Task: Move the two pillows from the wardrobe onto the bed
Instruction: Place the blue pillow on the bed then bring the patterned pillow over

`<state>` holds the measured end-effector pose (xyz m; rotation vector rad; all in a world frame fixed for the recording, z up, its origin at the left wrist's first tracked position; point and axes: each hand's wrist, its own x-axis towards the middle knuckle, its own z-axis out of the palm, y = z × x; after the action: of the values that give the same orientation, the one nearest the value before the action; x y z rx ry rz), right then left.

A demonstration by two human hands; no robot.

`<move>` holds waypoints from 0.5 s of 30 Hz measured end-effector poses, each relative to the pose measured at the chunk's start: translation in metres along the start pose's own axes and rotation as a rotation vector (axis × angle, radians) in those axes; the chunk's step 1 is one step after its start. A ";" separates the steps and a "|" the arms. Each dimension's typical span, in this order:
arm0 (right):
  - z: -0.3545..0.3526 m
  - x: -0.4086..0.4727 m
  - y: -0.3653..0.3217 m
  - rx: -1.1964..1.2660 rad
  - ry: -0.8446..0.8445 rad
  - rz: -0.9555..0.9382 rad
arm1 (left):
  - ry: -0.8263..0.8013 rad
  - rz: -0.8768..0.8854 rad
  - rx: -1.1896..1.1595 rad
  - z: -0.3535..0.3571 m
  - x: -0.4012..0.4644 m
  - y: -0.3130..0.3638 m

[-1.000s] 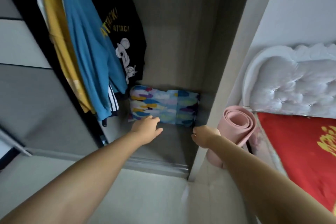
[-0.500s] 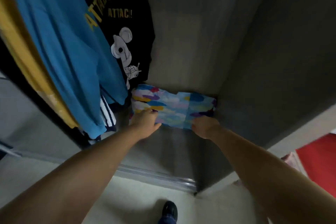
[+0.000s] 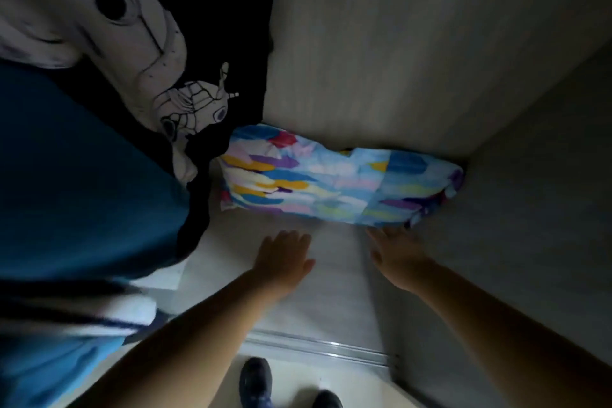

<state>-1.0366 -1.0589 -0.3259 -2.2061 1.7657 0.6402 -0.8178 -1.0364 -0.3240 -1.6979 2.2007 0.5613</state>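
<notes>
A pillow [image 3: 337, 180] in a colourful blue, yellow and purple cover lies on the wardrobe floor against the back wall, reaching into the right corner. Whether a second pillow sits under it I cannot tell. My left hand [image 3: 283, 257] hovers flat and open a short way in front of the pillow's middle, not touching it. My right hand [image 3: 395, 250] is open with its fingertips at the pillow's lower right edge. The bed is out of view.
Hanging clothes fill the left: a black printed T-shirt [image 3: 185, 86] and a blue garment [image 3: 86, 182] brushing close to my left arm. The wardrobe's right wall [image 3: 530, 209] stands beside my right arm. A metal door track [image 3: 318, 346] crosses below, with my shoes [image 3: 256, 381] in front.
The camera has moved lower and deeper into the wardrobe. Both hands have slipped from the pillow's front to just in front of it, near the floor.
</notes>
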 end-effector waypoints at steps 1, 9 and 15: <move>0.006 0.016 0.001 0.018 -0.013 0.012 | 0.003 0.014 0.023 0.007 0.017 -0.005; 0.000 0.141 0.055 0.062 0.146 0.089 | 0.318 0.066 0.093 0.005 0.162 -0.034; 0.021 0.225 0.071 0.014 0.233 0.054 | 0.350 0.075 0.307 0.008 0.264 -0.061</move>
<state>-1.0709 -1.2599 -0.4465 -2.3111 1.9384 0.3924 -0.8254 -1.2701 -0.4610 -1.6499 2.4382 -0.0692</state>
